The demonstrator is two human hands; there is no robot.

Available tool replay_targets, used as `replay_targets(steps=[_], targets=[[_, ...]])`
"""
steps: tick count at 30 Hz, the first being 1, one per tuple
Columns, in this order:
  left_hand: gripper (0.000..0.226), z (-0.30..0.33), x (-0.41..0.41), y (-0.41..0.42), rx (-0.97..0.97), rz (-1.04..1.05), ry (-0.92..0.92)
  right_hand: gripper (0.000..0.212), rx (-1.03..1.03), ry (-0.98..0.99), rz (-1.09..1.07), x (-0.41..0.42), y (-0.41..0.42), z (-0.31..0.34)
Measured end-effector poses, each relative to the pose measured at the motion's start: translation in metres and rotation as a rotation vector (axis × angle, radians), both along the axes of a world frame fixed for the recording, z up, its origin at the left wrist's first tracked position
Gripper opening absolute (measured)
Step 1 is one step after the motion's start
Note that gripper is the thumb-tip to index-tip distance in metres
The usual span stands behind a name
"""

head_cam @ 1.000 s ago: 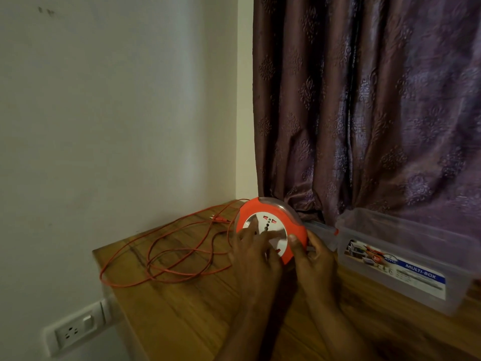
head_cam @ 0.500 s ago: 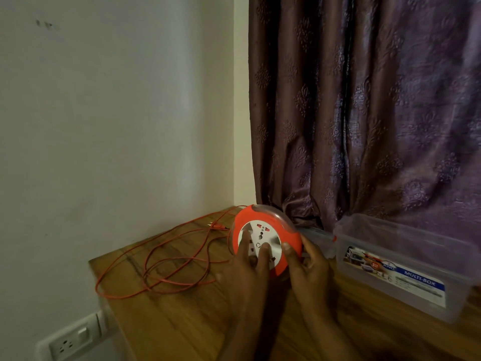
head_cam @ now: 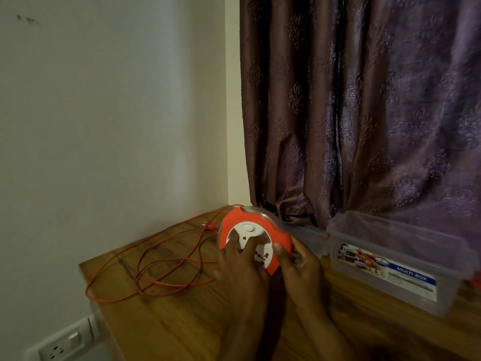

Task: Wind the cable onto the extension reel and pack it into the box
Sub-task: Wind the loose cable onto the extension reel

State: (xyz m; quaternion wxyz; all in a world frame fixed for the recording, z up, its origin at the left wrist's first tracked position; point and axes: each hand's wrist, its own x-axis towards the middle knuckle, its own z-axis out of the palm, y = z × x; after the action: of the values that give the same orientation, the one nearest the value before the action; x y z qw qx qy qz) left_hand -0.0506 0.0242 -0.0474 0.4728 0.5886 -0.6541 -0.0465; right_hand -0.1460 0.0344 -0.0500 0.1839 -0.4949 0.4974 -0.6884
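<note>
Cable (head_cam: 156,259) is the thing to watch here: most of it lies in loose orange loops on the wooden surface (head_cam: 182,321), spread out to the left of the reel and well short of being wound in, with its plug end (head_cam: 208,225) near the back corner by the wall. The extension reel (head_cam: 256,241) stands tilted on edge on the surface, its white socket face turned toward the camera, just left of the clear box (head_cam: 406,264), which sits open-topped against the curtain (head_cam: 364,113) with no lid on it (a pale sheet behind the reel may be the lid, but I cannot tell).

By my reading the winding is at an early stage: many loops are left to draw in, and packing the reel into the box has not started.

The left hand (head_cam: 242,267) rests on the white centre disc with fingers laid out fairly straight, pressing on it as if to turn it. The right hand (head_cam: 299,264) has its grip curled round the orange rim on the reel's right side, thumb on the front edge, steadying it.

Against half a second ago, the white disc has rotated: the sockets that sat near the top now sit lower right, and a round white button shows at the top. The left fingers have shifted with it, while the loops look little changed.
</note>
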Motion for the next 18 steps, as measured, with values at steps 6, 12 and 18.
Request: replay_targets(steps=[6, 12, 18], targets=[[0.042, 0.0013, 0.0014, 0.0027, -0.210, -0.096, 0.180, 0.025, -0.017, -0.049, -0.020, -0.0050, -0.0006, 0.0031], [0.041, 0.0006, 0.0015, 0.0033, -0.100, -0.147, 0.427, 0.037, -0.046, -0.064, -0.063, -0.0080, -0.0014, 0.0038], [0.059, -0.0059, -0.0043, 0.0040, 0.043, -0.187, 0.391, 0.036, -0.069, -0.031, -0.071, -0.0015, 0.0016, 0.0042]])
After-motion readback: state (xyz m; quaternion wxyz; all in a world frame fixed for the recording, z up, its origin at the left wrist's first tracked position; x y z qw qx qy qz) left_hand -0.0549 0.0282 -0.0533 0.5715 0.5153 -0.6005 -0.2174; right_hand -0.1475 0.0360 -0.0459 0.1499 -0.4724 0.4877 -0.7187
